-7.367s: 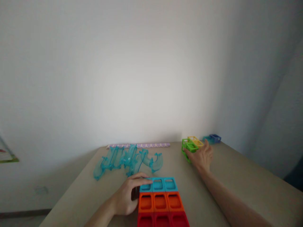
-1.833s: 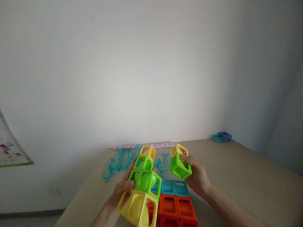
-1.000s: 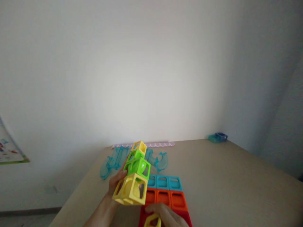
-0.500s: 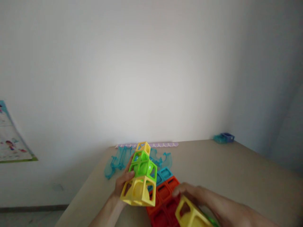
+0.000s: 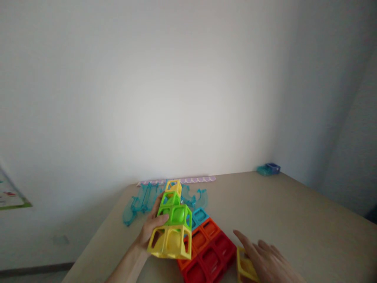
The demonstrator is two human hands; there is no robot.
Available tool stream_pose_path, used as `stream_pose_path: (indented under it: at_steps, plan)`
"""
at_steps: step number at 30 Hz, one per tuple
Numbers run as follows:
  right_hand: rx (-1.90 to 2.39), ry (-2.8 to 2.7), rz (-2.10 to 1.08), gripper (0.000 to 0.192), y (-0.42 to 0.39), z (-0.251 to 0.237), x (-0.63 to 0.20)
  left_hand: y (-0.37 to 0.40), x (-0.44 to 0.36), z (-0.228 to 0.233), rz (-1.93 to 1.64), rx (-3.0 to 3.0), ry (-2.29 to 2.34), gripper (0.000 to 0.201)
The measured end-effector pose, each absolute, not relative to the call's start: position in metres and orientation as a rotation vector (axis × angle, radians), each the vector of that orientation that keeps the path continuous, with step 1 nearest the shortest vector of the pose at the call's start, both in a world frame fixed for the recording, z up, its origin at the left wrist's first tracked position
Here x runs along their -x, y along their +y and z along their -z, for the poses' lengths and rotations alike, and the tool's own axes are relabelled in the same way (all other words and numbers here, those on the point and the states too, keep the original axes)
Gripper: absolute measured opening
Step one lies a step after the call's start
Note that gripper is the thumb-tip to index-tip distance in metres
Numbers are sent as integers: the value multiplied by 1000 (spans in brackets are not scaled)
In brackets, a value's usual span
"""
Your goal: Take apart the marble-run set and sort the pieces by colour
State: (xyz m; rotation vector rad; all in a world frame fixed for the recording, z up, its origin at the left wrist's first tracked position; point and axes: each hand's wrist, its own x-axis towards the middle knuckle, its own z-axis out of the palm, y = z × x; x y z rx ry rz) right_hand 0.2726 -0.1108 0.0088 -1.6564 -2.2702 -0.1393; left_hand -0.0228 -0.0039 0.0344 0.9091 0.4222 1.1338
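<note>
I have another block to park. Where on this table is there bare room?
Free: the beige table right of the red, orange and blue block grid, up to the small blue pieces at the far corner. Crowded: the left, with the clear teal track pieces and the left hand holding the yellow-green cube stack.

Free room and obstacles on the table [image 5: 294, 212].
We see open surface across the right half, from the tile mat [image 5: 207, 251] out to the small blue pieces [image 5: 268, 169] at the far corner. The block tower [image 5: 172, 222], clear track pieces [image 5: 153, 198] and purple strip [image 5: 188, 180] crowd the left and far side.
</note>
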Motion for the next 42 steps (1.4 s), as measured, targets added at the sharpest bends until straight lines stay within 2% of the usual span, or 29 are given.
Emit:
stream_pose_path:
  at_steps: [3, 6, 10, 14, 16, 20, 23, 31, 38, 42]
  plan:
    - [1700, -2215, 124, 54, -99, -15, -276, -5, 25, -37, -1086, -913, 382, 77]
    - [1705, -2204, -31, 45, -87, -23, -282, -10, 25, -38, -962, -915, 308, 82]
    - [1689, -2244, -102, 42, -75, -32, -286, -16, 22, -36, -857, -917, 231, 85]
    - [1633, -2278, 27, 57, -75, -44, -281, -12, 20, -30, -900, -909, 220, 85]
    - [1527, -2321, -43, 65, -80, -51, -271, -7, 21, -28, -947, -905, 232, 84]
    - [1401, -2393, -277, 58, -85, -60, -242, -1, 26, -28, -1001, -924, 292, 81]
    - [1358, -2454, -344, 66, -80, -65, -233, 2, 31, -30, -1015, -938, 332, 79]
    - [967, -2652, -461, 65, -69, -97, -266, 13, 44, -32, -1052, -915, 357, 78]
    - [956, -2587, -494, 55, -75, -88, -253, 19, 50, -32, -1111, -985, 403, 78]
    - [997, -2632, -516, 61, -74, -76, -237, 19, 54, -34, -1102, -995, 379, 74]
